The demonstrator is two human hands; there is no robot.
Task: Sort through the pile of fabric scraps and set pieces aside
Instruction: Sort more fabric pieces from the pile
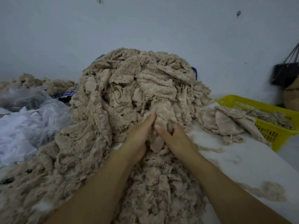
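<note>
Two bare hands work at the foot of a tall pile (137, 81) of beige fleece offcuts that rises from the centre of the frame toward 12 o'clock. The left hand (139, 133) and the right hand (173, 136) meet at the centre, each pinching the same pale scrap (163, 110) between thumb and fingers. The fingertips are sunk in the nap, so the depth of the hold cannot be told.

A small heap of sorted pieces (226, 122) lies at 3 o'clock on the white table (234, 159), one edge draped against a yellow basket (268, 131). Clear plastic bags (32, 110) crowd the 9 o'clock side.

The likeliest trouble is the pile itself. Its face stands steep above the hands, and the scrap appears meshed with its neighbours, so a sharp tug could drag several pieces out at once or bring the upper layers sliding toward 6 o'clock and over the table's near side. Everything is the same colour, and the sorted heap sits just beside the pile's skirt at 2 o'clock, so any slide could bury it and undo the sorting. Loose fluff may also shed and cling to the arms.
</note>
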